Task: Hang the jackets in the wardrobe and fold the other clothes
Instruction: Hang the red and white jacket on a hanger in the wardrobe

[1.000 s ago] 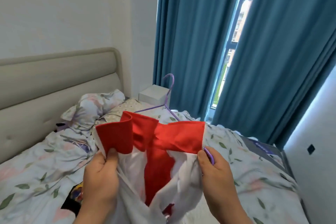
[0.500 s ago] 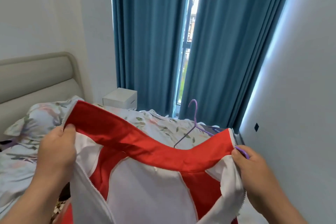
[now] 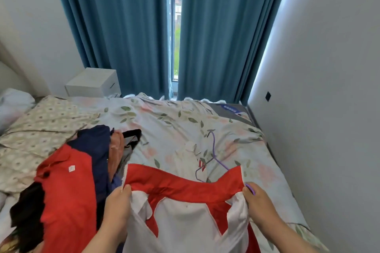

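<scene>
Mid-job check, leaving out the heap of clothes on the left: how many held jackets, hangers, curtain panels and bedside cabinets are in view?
Red-and-white zip jacket, gripped at the collar by the left hand and the right hand: 1
Purple wire hanger: 1
Blue curtain panels: 2
White bedside cabinet: 1
Total: 5

No text is showing legibly: small white cloth tag (image 3: 71, 168) left of the fingers (image 3: 124, 190), blue rectangular label (image 3: 230, 108) beyond them, both blurred.

Home bedroom, bed (image 3: 174, 129) with floral bedding, teal curtains (image 3: 123, 26), white nightstand (image 3: 93, 83)
</scene>
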A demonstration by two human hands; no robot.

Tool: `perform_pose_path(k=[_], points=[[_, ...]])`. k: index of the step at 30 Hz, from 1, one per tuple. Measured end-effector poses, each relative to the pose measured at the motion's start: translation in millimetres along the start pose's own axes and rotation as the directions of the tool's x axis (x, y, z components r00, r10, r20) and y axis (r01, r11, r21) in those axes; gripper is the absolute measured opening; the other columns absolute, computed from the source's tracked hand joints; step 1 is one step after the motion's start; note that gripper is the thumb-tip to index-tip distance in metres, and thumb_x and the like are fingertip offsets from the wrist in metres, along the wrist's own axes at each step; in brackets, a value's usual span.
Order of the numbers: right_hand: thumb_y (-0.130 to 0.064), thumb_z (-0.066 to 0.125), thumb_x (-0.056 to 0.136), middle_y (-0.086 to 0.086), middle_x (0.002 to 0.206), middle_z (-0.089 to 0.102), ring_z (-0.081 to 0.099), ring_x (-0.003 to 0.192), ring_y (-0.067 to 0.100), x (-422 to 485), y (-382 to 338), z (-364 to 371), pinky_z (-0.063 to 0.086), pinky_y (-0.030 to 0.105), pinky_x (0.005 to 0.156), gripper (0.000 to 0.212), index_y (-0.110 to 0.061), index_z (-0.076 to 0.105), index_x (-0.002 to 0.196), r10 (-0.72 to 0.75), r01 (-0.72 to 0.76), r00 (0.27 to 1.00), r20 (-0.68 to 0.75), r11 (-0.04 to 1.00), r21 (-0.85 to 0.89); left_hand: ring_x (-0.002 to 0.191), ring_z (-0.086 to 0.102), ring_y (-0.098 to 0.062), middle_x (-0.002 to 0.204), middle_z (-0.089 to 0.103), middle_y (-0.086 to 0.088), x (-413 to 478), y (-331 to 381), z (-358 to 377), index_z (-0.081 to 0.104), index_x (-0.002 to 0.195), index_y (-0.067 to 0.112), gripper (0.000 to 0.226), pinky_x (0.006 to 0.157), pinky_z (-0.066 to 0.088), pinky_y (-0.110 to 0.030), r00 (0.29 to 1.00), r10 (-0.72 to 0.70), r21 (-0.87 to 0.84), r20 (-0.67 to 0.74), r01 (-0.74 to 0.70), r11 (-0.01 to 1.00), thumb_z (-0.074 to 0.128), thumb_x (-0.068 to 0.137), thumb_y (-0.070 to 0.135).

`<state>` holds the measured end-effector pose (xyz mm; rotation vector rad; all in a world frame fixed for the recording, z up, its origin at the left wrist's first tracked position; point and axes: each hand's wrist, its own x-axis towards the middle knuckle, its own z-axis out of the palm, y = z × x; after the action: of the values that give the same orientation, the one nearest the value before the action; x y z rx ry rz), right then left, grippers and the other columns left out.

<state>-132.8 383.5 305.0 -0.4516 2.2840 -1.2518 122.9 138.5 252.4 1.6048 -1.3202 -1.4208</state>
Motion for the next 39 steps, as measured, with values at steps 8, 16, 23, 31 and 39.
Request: perform_pose_path(k=[8, 16, 23, 31, 39], points=[[-0.013, 0.044, 0.103, 0.007, 0.078, 0.059, 0.052, 0.073, 0.02, 125, 123, 45, 0.037, 0.033, 0.066, 0.027, -0.013, 0.058, 0.081, 0.013, -0.014, 0.992, -0.126, 1.0, -0.001, 0.09, 0.057, -0.037, 0.089, 0.062, -0.019, 118, -131, 85, 0.059, 0.082, 0.005, 0.031, 0.088, 0.044, -0.053, 0.998, 0.019, 0.165, -0.054, -0.01, 0.986, 0.042, 0.099, 0.024], [-0.021, 0.04, 0.102, 0.008, 0.067, 0.063, 0.054, 0.062, 0.016, 209, 174, 54, 0.046, 0.031, 0.064, 0.025, -0.016, 0.063, 0.093, -0.135, 0.167, 0.965, -0.226, 0.977, 0.131, 0.079, 0.046, -0.018, 0.089, 0.051, -0.001, 179, -182, 143, 0.054, 0.098, 0.013, 0.021, 0.08, 0.032, -0.036, 0.994, 0.104, 0.293, -0.026, -0.092, 0.952, 0.04, 0.101, 0.027], [-0.044, 0.037, 0.104, 0.003, 0.047, 0.052, 0.037, 0.031, 0.011, 213, 179, -10, 0.029, 0.012, 0.044, 0.044, -0.018, 0.07, 0.091, -0.173, 0.22, 0.975, -0.137, 0.764, 0.607, 0.069, 0.044, -0.018, 0.078, 0.051, -0.004, 186, -178, 144, 0.055, 0.081, 0.012, 0.028, 0.057, 0.033, -0.031, 1.0, 0.028, 0.224, 0.011, -0.03, 0.974, 0.042, 0.098, 0.03], [-0.045, 0.047, 0.089, 0.01, 0.04, 0.034, 0.021, 0.031, 0.015, 177, 213, 83, 0.018, 0.025, 0.038, 0.055, 0.003, 0.072, 0.087, 0.13, -0.286, 0.95, 0.283, 0.722, 0.63, 0.07, 0.047, -0.022, 0.076, 0.051, -0.007, 193, -170, 129, 0.055, 0.077, 0.011, 0.031, 0.061, 0.037, -0.033, 0.997, -0.064, 0.105, 0.034, 0.06, 0.993, 0.045, 0.098, 0.031], [-0.042, 0.047, 0.09, 0.005, 0.04, 0.033, 0.023, 0.028, 0.012, 182, 230, 145, 0.022, 0.021, 0.032, 0.054, 0.007, 0.068, 0.095, 0.201, -0.483, 0.856, 0.477, 0.639, 0.599, 0.082, 0.052, -0.024, 0.087, 0.055, -0.012, 199, -157, 123, 0.056, 0.087, 0.015, 0.023, 0.075, 0.042, -0.038, 0.991, -0.061, -0.215, 0.117, 0.085, 0.973, 0.046, 0.103, 0.028]])
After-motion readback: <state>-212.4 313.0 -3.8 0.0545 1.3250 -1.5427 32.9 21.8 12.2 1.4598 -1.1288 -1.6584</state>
